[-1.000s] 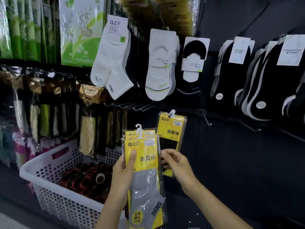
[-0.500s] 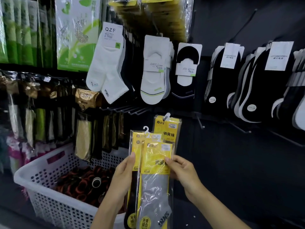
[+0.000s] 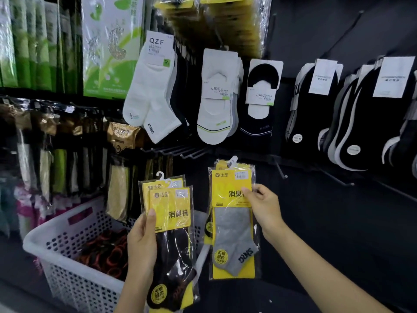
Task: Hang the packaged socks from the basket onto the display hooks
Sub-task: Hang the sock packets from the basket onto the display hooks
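Black display wall [image 3: 338,222] carries rows of hanging socks above bare display hooks [image 3: 281,171]. A white perforated basket [image 3: 67,240] sits lower left. The grey-sock packet [image 3: 233,222] hangs upright, hanger tab up, in front of the wall, right hand [image 3: 264,208] fingers pinched on its edge. Left hand [image 3: 142,242] fingers grip the upright black-sock packets [image 3: 173,233] above the basket.

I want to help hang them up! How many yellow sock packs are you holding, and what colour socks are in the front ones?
Front pack with black socks, in the left hand: 1
Front pack with grey socks, in the right hand: 1
Packs peeking out behind those, sock colour hidden: at least 2
Total: at least 4 packs
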### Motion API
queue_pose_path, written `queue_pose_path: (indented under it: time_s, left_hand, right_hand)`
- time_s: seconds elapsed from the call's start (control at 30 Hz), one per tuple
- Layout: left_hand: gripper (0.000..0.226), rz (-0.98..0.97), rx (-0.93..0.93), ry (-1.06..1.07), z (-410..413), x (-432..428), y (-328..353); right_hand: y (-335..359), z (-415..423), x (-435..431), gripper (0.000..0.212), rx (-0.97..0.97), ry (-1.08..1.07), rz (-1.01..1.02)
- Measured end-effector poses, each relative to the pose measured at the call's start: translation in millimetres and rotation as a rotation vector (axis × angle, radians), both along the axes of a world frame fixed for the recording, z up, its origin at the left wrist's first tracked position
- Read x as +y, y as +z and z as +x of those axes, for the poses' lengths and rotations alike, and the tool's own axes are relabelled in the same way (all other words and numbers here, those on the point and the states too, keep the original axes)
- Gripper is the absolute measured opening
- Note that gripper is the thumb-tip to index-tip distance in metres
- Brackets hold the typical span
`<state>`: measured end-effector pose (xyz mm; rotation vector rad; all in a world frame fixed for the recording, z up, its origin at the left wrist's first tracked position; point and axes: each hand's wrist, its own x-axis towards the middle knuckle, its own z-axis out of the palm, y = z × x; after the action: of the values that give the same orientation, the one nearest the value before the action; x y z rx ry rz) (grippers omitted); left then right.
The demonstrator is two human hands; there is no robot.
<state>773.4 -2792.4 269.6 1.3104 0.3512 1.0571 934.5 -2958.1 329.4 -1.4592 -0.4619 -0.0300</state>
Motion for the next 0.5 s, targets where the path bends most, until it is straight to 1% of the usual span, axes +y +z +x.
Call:
queue_pose_path:
  time_s: [0.13,0.27,0.4,0.5]
  left_hand:
    - [0.015,-0.022,-0.005,0.017,2.4,2.2,-3.1]
    - [0.016,-0.019,0.018,0.021,8.0,1.6,-5.6]
    - [0.022,-0.014,-0.006,-0.004,12.6,0.3,-8.1]
    - [0.021,-0.033,-0.008,-0.022,12.7,-1.2,-8.5]
  right_hand:
    - [-8.9,19.6,16.2,0.015,0.057,-0.073,-0.022]
    - [-14.4,43.0,30.1,0.012,0.157,-0.185,0.005]
    - [-23.1,56.3,33.8,0.016,0.075,-0.364,-0.099]
    - [-35.0,54.5,26.3,0.028,0.067,-0.499,-0.132]
